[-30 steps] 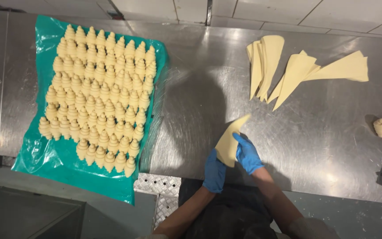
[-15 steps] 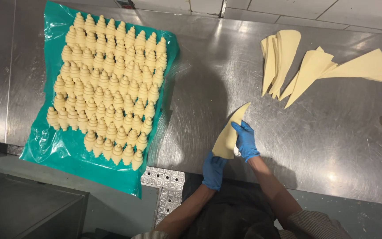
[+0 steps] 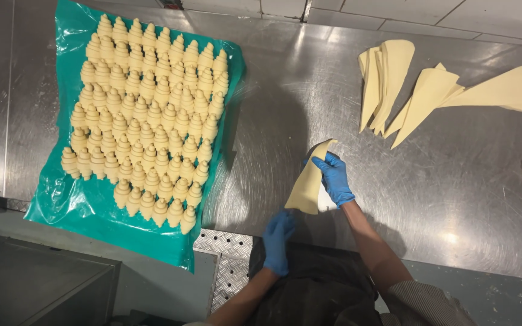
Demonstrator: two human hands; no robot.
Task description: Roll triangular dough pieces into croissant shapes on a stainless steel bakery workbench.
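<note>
R hand [image 3: 335, 179] pinches a dough triangle [image 3: 310, 181] above the worktop [image 3: 273, 108] edge; L hand [image 3: 277, 240] hangs loosely curled, prob. empty. One-handed hold w/ soft dough: could stretch, tear, slip off.

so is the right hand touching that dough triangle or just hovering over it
Touching. The head view shows the right hand in a blue glove lying on the dough triangle, fingers over its upper edge with no gap. The left hand is below, apart from it.
</note>
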